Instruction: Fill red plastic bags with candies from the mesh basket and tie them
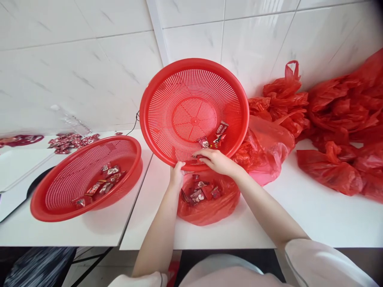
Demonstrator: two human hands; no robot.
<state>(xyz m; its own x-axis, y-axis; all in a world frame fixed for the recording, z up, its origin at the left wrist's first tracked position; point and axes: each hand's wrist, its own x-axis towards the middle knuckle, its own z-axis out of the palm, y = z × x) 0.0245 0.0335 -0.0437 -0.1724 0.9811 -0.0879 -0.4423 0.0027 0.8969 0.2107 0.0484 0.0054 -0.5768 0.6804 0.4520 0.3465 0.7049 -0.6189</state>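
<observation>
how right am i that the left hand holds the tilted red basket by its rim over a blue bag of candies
Almost right. The bag is red, not blue, as the head view shows. The rest stands: the left hand holds the tilted red basket by its rim over that bag of candies.
</observation>
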